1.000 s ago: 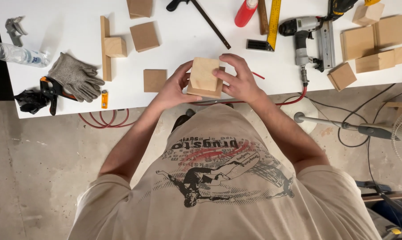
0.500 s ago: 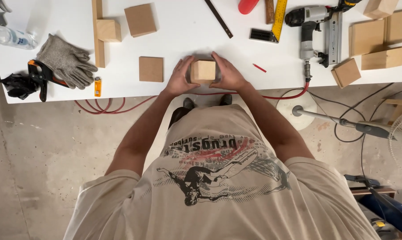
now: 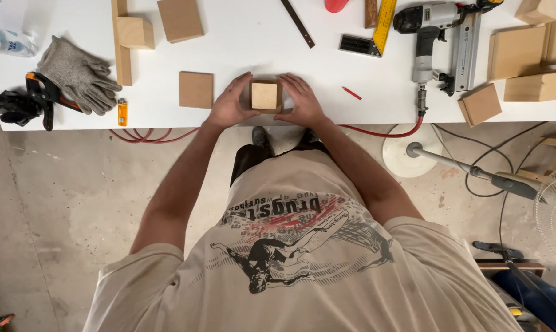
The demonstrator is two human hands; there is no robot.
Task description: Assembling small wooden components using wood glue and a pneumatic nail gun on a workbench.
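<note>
A small square wooden box (image 3: pixel 265 96) rests on the white table (image 3: pixel 253 43) near its front edge. My left hand (image 3: pixel 227 104) cups its left side and my right hand (image 3: pixel 300 99) cups its right side, fingers curled around the top corners. Both hands press against the box's walls. A flat square wooden panel (image 3: pixel 196 90) lies just left of my left hand. A short red pencil (image 3: pixel 351 93) lies to the right of my right hand.
A nail gun (image 3: pixel 441 37) with a red hose (image 3: pixel 376 131) lies at right, beside wooden blocks (image 3: pixel 524 58). Grey gloves (image 3: pixel 78 77), a black clamp (image 3: pixel 29 101) and a small orange lighter (image 3: pixel 123 112) sit at left. A yellow square ruler (image 3: pixel 376 27) lies behind. A fan stand (image 3: pixel 450 163) is on the floor.
The box came down from in front of my chest onto the table near its front edge. Both hands stayed on its sides throughout.
</note>
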